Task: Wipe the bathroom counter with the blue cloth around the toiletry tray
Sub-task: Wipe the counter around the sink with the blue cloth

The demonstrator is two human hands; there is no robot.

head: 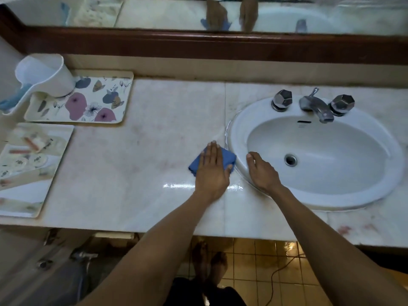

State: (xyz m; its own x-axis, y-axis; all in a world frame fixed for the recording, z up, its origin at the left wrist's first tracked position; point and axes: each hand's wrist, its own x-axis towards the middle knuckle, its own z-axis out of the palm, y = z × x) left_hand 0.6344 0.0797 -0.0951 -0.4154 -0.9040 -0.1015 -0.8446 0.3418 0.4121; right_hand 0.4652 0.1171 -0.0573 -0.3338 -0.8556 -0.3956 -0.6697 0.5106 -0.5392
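Note:
A folded blue cloth lies on the pale marble counter, just left of the sink rim. My left hand presses flat on the cloth with fingers together, covering most of it. My right hand rests palm down on the left rim of the white sink, holding nothing. A floral tray sits at the far left near the back wall. A second tray with several small toiletries lies at the left edge, closer to the front.
A white plastic dipper with a blue handle stands on the floral tray's back-left corner. A chrome faucet with two knobs is behind the basin. A mirror with a dark wood frame runs along the back. Tiled floor and my feet show below the counter's front edge.

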